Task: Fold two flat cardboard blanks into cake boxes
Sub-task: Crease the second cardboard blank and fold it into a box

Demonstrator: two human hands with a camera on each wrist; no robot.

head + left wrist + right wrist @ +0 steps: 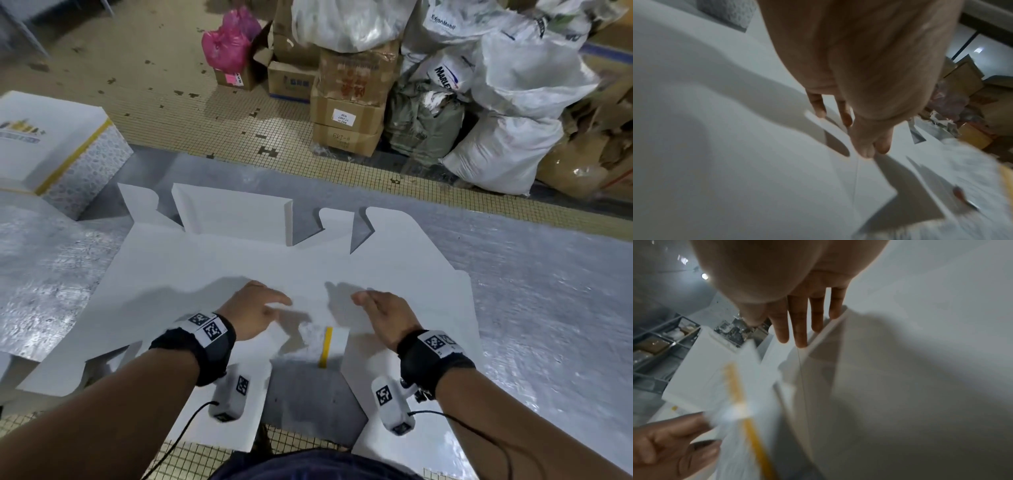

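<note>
Lying mid-frame under both hands: one white cardboard blank [239, 267]. Left hand [255, 310] and right hand [383, 313] hovering low-centre, fingers loosely extended, gripping nothing. One folded box [51, 147] sitting upper left.

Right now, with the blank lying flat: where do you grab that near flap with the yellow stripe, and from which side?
Take the striped flap by its free near edge, from the person's side, thumb under. It probably hinges on the blank, and that edge overhangs the gap between the two near panels. Left hand and right hand flank it.
</note>
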